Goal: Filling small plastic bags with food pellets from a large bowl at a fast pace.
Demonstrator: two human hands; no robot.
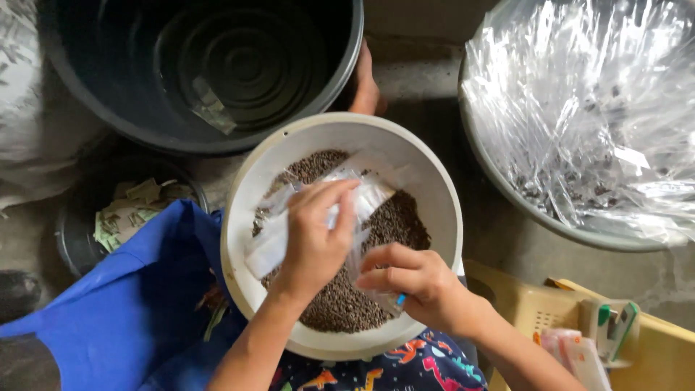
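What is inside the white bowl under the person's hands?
The white bowl holds dark brown granules. Over them the left hand holds clear plastic sachets, and the right hand pinches another. The granules beneath the hands and sachets are covered.

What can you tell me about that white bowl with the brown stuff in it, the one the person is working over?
The white bowl is round, smooth and looks like plastic, with a thick rolled rim. It sits level on the person's lap, at the middle of the view. Small dark brown granules cover its bottom. Above them the left hand pinches clear plastic sachets, while the right hand holds another sachet's edge. A blue cloth lies against its left side, and a dark tub stands just beyond it.
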